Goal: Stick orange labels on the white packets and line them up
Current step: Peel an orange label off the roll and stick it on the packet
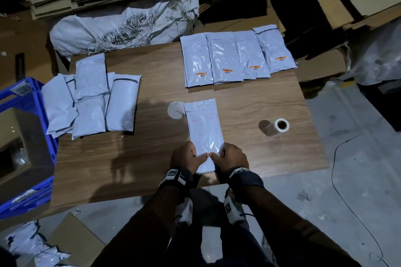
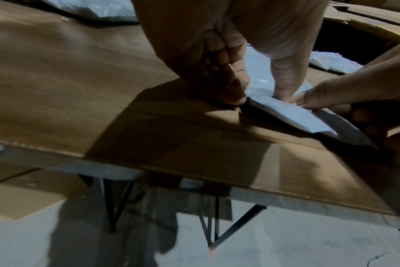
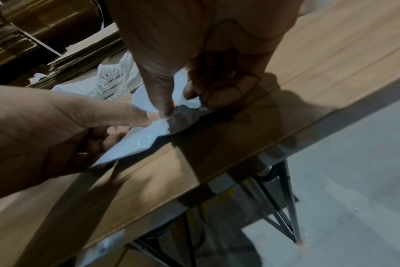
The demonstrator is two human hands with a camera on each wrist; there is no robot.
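One white packet lies lengthwise at the middle of the wooden table. My left hand and right hand both pinch its near end, thumbs on top and tips almost touching. In the left wrist view my left thumb presses the packet while curled fingers hold its edge. In the right wrist view my right thumb and curled fingers crumple the packet edge. No orange label shows on this packet. Several labelled packets stand in a row at the back right.
A loose pile of unlabelled packets fills the table's left side. A label roll lies to the right, a white disc beside the packet's far end. A blue crate stands left, a woven sack and cardboard behind.
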